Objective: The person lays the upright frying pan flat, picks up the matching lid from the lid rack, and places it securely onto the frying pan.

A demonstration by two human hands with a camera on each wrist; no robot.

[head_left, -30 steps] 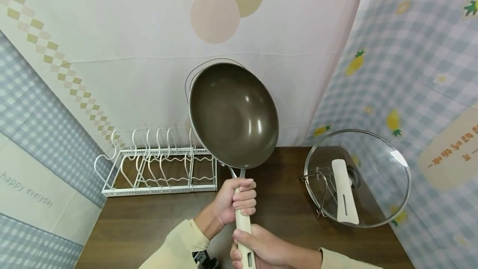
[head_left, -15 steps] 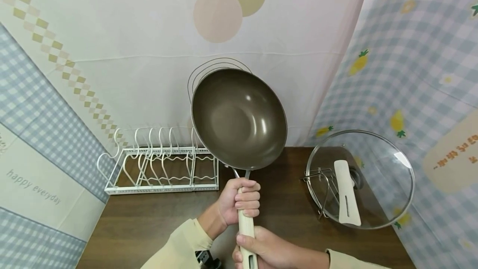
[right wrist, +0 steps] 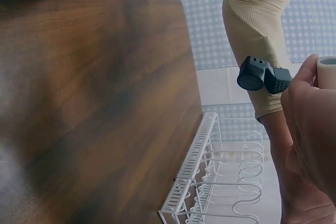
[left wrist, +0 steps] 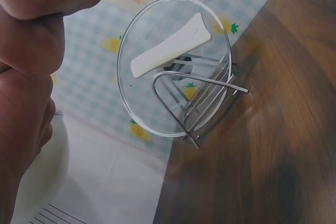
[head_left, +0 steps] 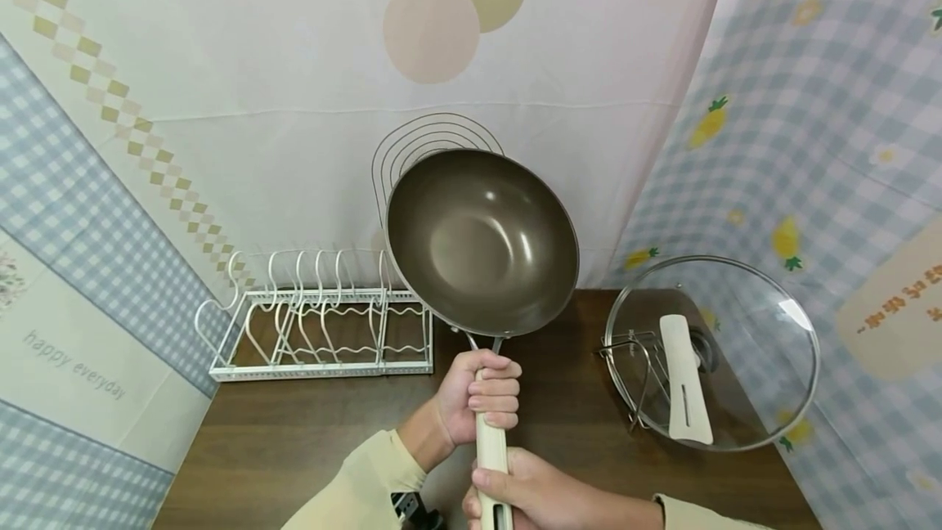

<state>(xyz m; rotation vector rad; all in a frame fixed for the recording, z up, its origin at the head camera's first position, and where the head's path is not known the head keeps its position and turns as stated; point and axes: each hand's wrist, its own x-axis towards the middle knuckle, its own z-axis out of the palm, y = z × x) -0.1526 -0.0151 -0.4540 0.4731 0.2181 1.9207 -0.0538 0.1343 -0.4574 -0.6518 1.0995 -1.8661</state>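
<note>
Head view: a pan [head_left: 482,244] is held raised above the desk [head_left: 331,424], between a white wire rack [head_left: 324,370] and a glass lid [head_left: 743,350]. The brown interior of the pan faces the camera, and the pan is tilted. Its cream handle [head_left: 491,446] points down toward the person; a slot is located near the handle's end.

Left grip [head_left: 482,395]: fingers curled round the handle at the end nearest the pan body. Right grip [head_left: 526,489]: holding the same handle lower down, thumb laid along the front. The two hands are set one below the other on the handle.

The rack is positioned at the left rear of the desk, with a row of upright curved dividers along the front and another along the back. In the head view the pan rim overlaps the rack's right end; contact cannot be determined.

The lid is located at the right of the desk, standing tilted on edge in a metal wire stand [left wrist: 195,78]. A white lid handle [left wrist: 170,46] is fitted at its centre.
</note>
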